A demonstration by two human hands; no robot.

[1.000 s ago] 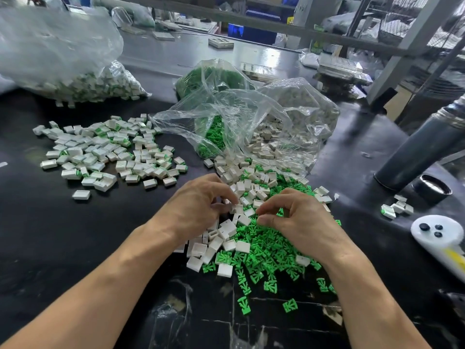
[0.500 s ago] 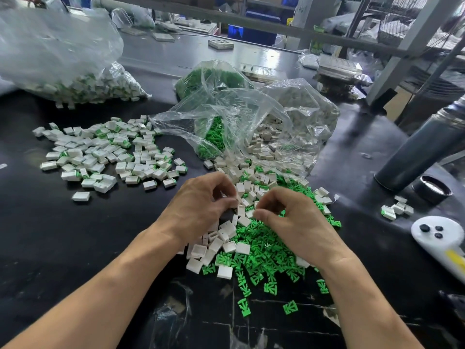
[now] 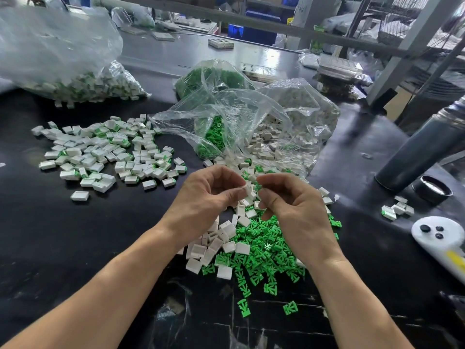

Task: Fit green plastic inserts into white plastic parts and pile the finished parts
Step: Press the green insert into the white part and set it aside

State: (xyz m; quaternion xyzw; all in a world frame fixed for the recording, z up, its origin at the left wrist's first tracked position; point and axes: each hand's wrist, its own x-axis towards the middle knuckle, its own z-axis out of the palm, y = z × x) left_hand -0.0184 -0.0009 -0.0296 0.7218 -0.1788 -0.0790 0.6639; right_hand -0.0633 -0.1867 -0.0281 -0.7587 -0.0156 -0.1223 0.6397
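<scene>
Misalignment is the main hazard at this step: the left hand (image 3: 208, 195) pinches a white plastic part (image 3: 247, 191) at its fingertips, and the right hand (image 3: 289, 205) pinches a green insert (image 3: 258, 187) just beside it, the two pieces nearly touching at centre frame. If the insert enters tilted or reversed, it will probably jam or seat only partway. Both pieces are small, so a loose pinch could drop either one into the mixed heap below, where it would be hard to recover.

Both forearms enter from the lower edge and converge, wrists raised above the table, backs of the hands toward the camera. Thumb and forefinger of each hand close on their piece; the remaining fingers curl loosely. How much of the insert is gripped cannot be told, since the fingers cover most of it.

Directly beneath the hands lies the supply heap: loose green inserts (image 3: 261, 258) at lower centre, empty white parts (image 3: 214, 245) along their left side. Beyond, two open clear bags (image 3: 241, 127) spill more stock. The pile of finished parts (image 3: 105, 152) lies at middle left, well apart from the hands. A larger bag (image 3: 60, 59) of parts occupies the upper left.
</scene>
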